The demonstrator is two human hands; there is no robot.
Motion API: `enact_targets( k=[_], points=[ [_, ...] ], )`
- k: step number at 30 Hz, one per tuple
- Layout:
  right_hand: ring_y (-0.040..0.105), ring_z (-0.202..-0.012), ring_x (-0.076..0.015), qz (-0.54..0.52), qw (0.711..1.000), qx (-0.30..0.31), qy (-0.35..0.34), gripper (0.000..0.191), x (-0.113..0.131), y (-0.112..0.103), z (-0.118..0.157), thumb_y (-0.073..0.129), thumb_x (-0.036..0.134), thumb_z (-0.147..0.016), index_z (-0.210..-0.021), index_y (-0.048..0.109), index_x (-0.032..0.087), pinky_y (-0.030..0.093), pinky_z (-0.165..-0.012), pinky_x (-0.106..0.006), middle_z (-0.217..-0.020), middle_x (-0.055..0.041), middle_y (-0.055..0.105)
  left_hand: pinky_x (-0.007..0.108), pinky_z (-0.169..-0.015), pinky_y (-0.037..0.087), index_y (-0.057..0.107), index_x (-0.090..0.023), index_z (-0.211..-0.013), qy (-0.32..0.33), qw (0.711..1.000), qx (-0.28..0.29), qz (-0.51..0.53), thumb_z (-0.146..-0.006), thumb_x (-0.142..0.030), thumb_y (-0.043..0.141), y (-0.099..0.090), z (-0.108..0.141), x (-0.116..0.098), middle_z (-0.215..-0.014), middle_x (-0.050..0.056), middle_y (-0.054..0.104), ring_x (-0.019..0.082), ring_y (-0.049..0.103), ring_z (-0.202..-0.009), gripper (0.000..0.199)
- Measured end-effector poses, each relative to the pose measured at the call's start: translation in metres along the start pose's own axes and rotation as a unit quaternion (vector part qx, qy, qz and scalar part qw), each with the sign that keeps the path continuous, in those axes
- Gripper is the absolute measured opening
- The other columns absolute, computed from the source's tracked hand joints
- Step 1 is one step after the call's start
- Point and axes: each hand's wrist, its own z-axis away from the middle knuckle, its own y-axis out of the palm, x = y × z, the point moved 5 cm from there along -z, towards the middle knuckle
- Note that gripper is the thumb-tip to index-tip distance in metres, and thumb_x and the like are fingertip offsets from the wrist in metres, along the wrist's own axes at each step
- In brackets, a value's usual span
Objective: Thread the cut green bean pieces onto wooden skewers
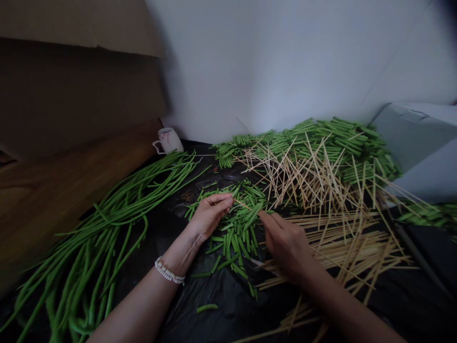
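Over a heap of cut long bean pieces (pixel 235 238), both of my hands work close together. The fingertips of my left hand (pixel 210 214) are pinched, with a bit of green bean showing at them. My right hand (pixel 287 240) is closed around a thin bamboo skewer (pixel 243 205), which slants up to the left fingertips. How far the skewer enters the bean piece is too small to tell. Loose bamboo skewers (pixel 357 252) lie beside and under my right forearm. Whole long beans (pixel 107 224) spread out to the left of my left arm.
Skewered bean pieces (pixel 321 143) are piled against the wall, their bare sticks pointing toward me. A white mug (pixel 171 141) stands at the back left near a cardboard box (pixel 82 90). A pale box (pixel 424 143) sits at the right. Black plastic sheeting (pixel 200 324) covers the surface.
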Motion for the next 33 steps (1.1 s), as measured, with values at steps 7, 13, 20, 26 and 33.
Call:
enact_targets(
  k=[7, 13, 20, 26, 33],
  points=[
    [0.056, -0.057, -0.0130, -0.001, 1.000, 0.010, 0.006, 0.033, 0.0006, 0.0013, 0.0006, 0.041, 0.006, -0.085, -0.107, 0.066, 0.012, 0.036, -0.054, -0.027, -0.073, -0.0021, 0.065, 0.020, -0.074, 0.047, 0.077, -0.015, -0.079, 0.042, 0.997, -0.003, -0.060, -0.056, -0.021, 0.088, -0.0007, 0.0004, 0.0003, -0.076, 0.002, 0.073, 0.008, 0.063, -0.072, 0.027],
    [0.057, -0.059, -0.0133, -0.015, 1.000, 0.001, 0.003, 0.032, -0.0002, 0.0016, 0.0009, 0.041, 0.007, -0.088, -0.109, 0.065, 0.011, 0.037, -0.055, -0.026, -0.076, -0.0033, 0.066, 0.017, -0.062, 0.045, 0.076, -0.015, -0.082, 0.006, 0.999, 0.014, -0.032, -0.058, -0.022, 0.087, 0.0023, 0.0022, 0.0002, -0.070, 0.000, 0.070, 0.006, 0.059, -0.061, 0.027],
    [0.057, -0.059, -0.0145, -0.022, 1.000, 0.010, 0.004, 0.034, 0.0010, 0.0023, 0.0015, 0.041, 0.006, -0.086, -0.110, 0.065, 0.011, 0.038, -0.055, -0.027, -0.074, -0.0030, 0.065, 0.017, -0.059, 0.045, 0.075, -0.013, -0.076, -0.029, 0.998, 0.035, -0.035, -0.057, -0.022, 0.087, 0.0031, 0.0029, 0.0016, -0.065, 0.000, 0.067, 0.005, 0.056, -0.056, 0.025],
    [0.059, -0.063, -0.0144, -0.056, 0.998, 0.035, 0.023, 0.032, 0.0005, 0.0040, 0.0012, 0.041, 0.007, -0.087, -0.107, 0.065, 0.013, 0.040, -0.057, -0.026, -0.075, -0.0029, 0.065, 0.018, -0.062, 0.046, 0.074, -0.013, -0.073, -0.043, 0.998, 0.033, -0.033, -0.055, -0.022, 0.088, 0.0059, 0.0054, 0.0036, -0.067, 0.002, 0.069, 0.007, 0.059, -0.059, 0.024],
    [0.058, -0.061, -0.0144, -0.048, 0.999, 0.013, 0.007, 0.032, 0.0010, 0.0022, 0.0021, 0.040, 0.008, -0.088, -0.110, 0.063, 0.011, 0.041, -0.056, -0.026, -0.076, -0.0033, 0.065, 0.019, -0.062, 0.045, 0.075, -0.013, -0.073, -0.051, 0.996, 0.042, -0.062, -0.055, -0.023, 0.088, 0.0058, 0.0068, 0.0023, -0.067, 0.002, 0.070, 0.006, 0.059, -0.059, 0.024]
  ],
)
